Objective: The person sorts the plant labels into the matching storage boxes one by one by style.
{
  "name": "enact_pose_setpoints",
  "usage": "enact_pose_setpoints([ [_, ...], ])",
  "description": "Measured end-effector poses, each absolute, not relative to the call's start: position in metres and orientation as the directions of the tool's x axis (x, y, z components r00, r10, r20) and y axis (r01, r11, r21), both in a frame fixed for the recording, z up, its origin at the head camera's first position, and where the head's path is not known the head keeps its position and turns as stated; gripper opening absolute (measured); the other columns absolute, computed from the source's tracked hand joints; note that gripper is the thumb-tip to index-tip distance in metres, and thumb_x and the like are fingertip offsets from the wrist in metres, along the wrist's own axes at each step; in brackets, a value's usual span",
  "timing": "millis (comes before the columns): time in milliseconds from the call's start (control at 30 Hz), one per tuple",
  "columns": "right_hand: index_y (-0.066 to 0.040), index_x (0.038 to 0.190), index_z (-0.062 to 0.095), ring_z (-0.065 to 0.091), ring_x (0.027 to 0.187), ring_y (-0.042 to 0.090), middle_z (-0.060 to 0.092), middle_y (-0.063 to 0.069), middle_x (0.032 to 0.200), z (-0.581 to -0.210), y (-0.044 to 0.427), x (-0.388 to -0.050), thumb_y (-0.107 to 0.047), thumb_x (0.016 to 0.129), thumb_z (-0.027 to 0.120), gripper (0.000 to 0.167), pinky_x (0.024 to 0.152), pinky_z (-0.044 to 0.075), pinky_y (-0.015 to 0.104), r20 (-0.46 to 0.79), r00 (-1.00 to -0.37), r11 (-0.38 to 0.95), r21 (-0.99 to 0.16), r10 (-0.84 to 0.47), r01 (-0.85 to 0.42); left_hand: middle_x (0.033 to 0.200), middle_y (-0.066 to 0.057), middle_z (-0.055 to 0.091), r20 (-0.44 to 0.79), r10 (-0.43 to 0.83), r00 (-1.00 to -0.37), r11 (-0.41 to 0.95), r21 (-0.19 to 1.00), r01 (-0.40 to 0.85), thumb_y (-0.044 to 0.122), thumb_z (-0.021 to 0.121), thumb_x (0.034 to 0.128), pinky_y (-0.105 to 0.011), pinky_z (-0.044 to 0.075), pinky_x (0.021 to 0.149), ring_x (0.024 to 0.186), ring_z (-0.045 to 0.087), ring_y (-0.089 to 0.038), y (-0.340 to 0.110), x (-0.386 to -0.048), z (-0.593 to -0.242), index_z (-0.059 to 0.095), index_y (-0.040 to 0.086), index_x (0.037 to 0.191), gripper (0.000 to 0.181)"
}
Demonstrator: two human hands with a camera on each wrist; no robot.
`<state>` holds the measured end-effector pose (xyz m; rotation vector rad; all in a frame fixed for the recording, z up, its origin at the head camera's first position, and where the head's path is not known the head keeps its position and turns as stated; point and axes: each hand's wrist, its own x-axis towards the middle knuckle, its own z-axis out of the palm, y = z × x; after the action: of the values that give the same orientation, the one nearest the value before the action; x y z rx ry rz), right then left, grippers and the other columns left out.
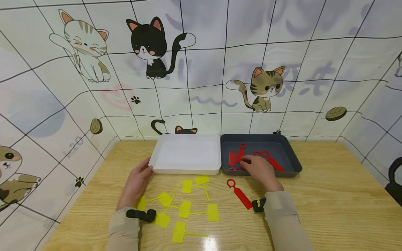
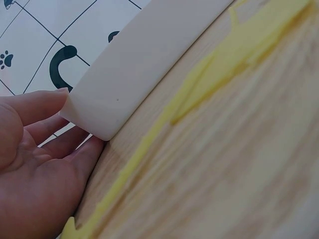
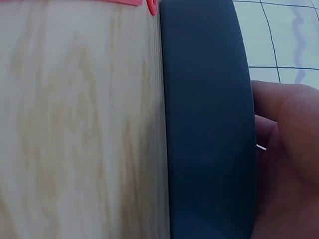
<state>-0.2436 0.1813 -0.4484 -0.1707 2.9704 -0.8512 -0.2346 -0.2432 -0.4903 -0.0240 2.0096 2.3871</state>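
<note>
My left hand (image 1: 139,177) touches the left front corner of a white tray (image 1: 185,171), thumb at the rim and the other fingers along its side wall. My right hand (image 1: 259,169) reaches over the front wall of a dark grey tray (image 1: 284,157), fingertips down among red plastic tags with ring ends (image 1: 240,153). Whether it pinches a tag cannot be told, since the tray wall (image 3: 209,119) hides the fingertips in the right wrist view. Another red ring tag (image 1: 242,198) lies on the table in front of the dark tray.
Several yellow plastic T-shaped labels (image 1: 185,209) with thin stems lie scattered on the wooden table (image 1: 333,202) in front of the white tray. The two trays stand side by side near a back wall covered with cat-patterned cloth (image 1: 207,69).
</note>
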Motion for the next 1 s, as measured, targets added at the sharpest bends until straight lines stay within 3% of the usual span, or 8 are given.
enact_pose_setpoints([
  [367,-0.01,0.122,0.055,0.055,0.097,0.028,0.056,0.011,0.118,-0.445,0.183,-0.24,-0.028,0.09,0.052,0.036,0.078,0.044,0.046,0.08,-0.984,0.746,-0.644,-0.159,-0.172,0.145,-0.008,0.023,-0.022,0.002,-1.0,-0.156,0.987,-0.022,0.01,0.048,0.0923,-0.025,0.028,0.1,0.129,0.027,-0.017,-0.243,-0.234,-0.491,0.026,0.004,0.14,0.053],
  [567,-0.017,0.121,0.056,0.056,0.094,0.022,0.058,0.004,0.114,-0.438,0.182,-0.238,-0.039,0.09,0.05,0.039,0.078,0.045,0.043,0.163,-0.973,0.706,-0.669,-0.165,-0.232,0.145,-0.009,0.022,-0.009,0.018,-1.0,-0.169,0.986,-0.012,0.009,0.047,0.0927,-0.026,0.027,0.101,0.129,0.026,-0.018,-0.243,-0.233,-0.489,0.025,0.003,0.14,0.052],
  [800,-0.02,0.114,0.059,0.057,0.086,0.016,0.062,0.001,0.104,-0.427,0.18,-0.237,-0.034,0.09,0.052,0.03,0.073,0.046,0.037,0.147,-0.97,0.695,-0.678,-0.193,-0.241,0.145,-0.008,0.022,-0.021,0.013,-1.0,-0.168,0.986,-0.023,0.01,0.046,0.0931,-0.024,0.028,0.1,0.129,0.026,-0.017,-0.242,-0.232,-0.487,0.025,0.005,0.14,0.052],
  [1000,-0.018,0.106,0.062,0.06,0.072,0.022,0.064,0.004,0.087,-0.418,0.175,-0.233,-0.033,0.09,0.052,0.024,0.063,0.046,0.032,0.117,-0.959,0.65,-0.713,-0.258,-0.262,0.145,-0.009,0.021,-0.015,0.023,-1.0,-0.171,0.985,-0.019,0.009,0.046,0.0932,-0.025,0.027,0.1,0.13,0.024,-0.018,-0.243,-0.232,-0.486,0.023,0.003,0.141,0.053],
])
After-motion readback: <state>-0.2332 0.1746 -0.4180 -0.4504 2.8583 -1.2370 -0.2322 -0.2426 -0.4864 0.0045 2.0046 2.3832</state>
